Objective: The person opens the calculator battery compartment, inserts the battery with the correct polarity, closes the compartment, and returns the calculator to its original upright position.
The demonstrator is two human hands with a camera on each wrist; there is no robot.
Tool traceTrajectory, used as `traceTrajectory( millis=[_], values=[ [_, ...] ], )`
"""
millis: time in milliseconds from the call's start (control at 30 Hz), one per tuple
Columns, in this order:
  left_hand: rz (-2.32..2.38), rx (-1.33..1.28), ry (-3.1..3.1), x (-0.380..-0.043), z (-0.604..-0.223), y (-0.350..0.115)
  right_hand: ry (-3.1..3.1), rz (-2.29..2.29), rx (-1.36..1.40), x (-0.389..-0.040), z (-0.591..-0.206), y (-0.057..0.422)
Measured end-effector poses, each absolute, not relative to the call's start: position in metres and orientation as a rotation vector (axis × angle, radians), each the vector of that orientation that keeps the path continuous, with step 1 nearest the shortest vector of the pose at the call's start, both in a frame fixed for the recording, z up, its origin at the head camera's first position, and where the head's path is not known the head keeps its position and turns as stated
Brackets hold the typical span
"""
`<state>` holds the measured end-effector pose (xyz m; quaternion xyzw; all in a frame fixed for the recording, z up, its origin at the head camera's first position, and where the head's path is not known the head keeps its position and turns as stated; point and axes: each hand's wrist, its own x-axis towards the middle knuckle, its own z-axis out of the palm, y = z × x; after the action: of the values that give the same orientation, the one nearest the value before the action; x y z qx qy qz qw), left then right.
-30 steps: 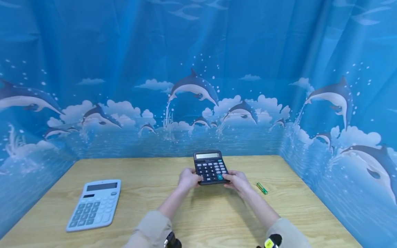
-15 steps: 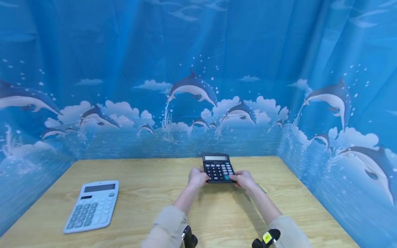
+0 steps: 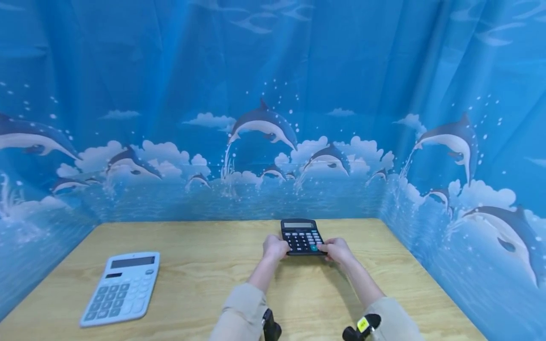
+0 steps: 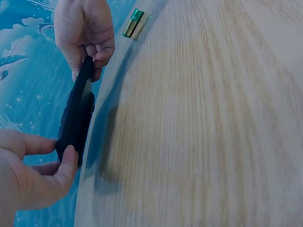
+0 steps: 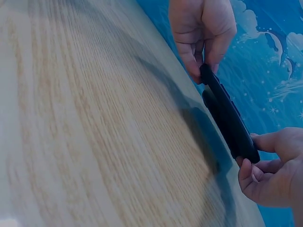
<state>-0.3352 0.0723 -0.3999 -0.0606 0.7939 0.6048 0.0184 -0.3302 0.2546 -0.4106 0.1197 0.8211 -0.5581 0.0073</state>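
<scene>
- Compared with one second ago, the black calculator (image 3: 301, 237) is further to the right over the table (image 3: 204, 279), and both hands are there together with it.
- For the work in hand, I judge that this means the whole calculator is being shifted, rather than its keys being typed.
- Green battery (image 4: 133, 22), visible in the earlier head view, does not show in the head view now; probably the right arm covers it. In the left wrist view, it lies on the table near the right hand.
- Left hand (image 3: 275, 247) pinches one side of the black calculator between thumb and fingers.
- Right hand (image 3: 338, 249) pinches the opposite side in a similar way, its thumb near the green key.
- Black calculator is tilted, between the two hands, towards the far edge of the table; its shadow lies apart from it in both wrist views, so it seems lifted.
- Counted: two calculators, the black one and one pale blue calculator (image 3: 121, 289) well apart on the left; two hands; two beige sleeves (image 3: 240, 310); one battery, as far as I can tell; one table.
</scene>
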Motion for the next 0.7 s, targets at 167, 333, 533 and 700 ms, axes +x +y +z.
traceTrajectory(
  millis=[167,333,533,700],
  values=[
    [1.905,-0.183,2.48,-0.3332,-0.4023,0.0758,2.576,-1.725,0.406,-0.3298,-0.4134,0.2563],
    [1.897,-0.186,2.506,-0.3336,-0.4042,0.0788,2.581,-1.72,0.427,-0.3297,-0.414,0.2567],
    [1.848,-0.168,2.566,-0.3351,-0.4075,0.0806,2.609,-1.7,0.439,-0.3304,-0.4162,0.2566],
    [1.845,-0.183,2.566,-0.3358,-0.4094,0.082,2.622,-1.667,0.442,-0.3305,-0.4165,0.2566]
  ],
)
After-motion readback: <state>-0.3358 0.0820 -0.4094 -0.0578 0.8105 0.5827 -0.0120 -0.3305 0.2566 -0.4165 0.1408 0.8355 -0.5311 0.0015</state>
